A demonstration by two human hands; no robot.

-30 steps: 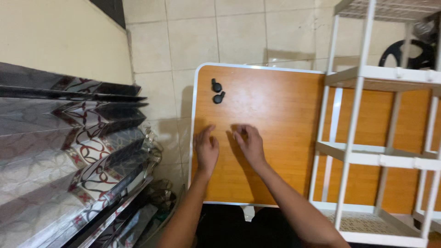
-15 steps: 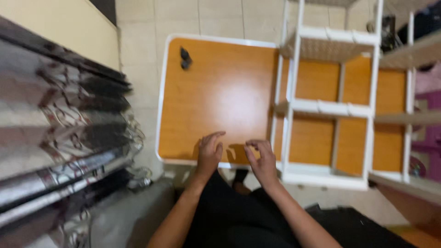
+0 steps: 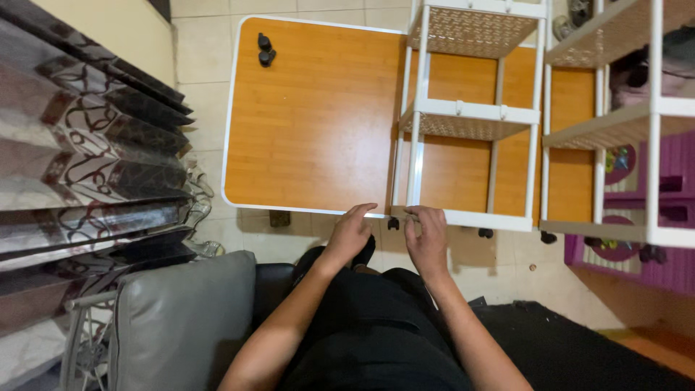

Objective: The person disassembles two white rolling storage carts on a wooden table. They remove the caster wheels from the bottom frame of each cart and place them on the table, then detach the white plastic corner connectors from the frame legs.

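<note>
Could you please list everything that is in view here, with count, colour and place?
Table: one, orange wood-grain top with white edge, centre, on the tiled floor.
Small knobs: two, black, far left corner of the table.
Shelf rack: one, white with mesh shelves, over the table's right part.
Second rack: one, white, far right.
Patterned folded panels: several, dark with red pattern, left.
Cushion: one, grey, lower left.
Left hand: at the table's near edge, fingers open.
Right hand: at the shelf rack's bottom rail, fingers open.
</note>
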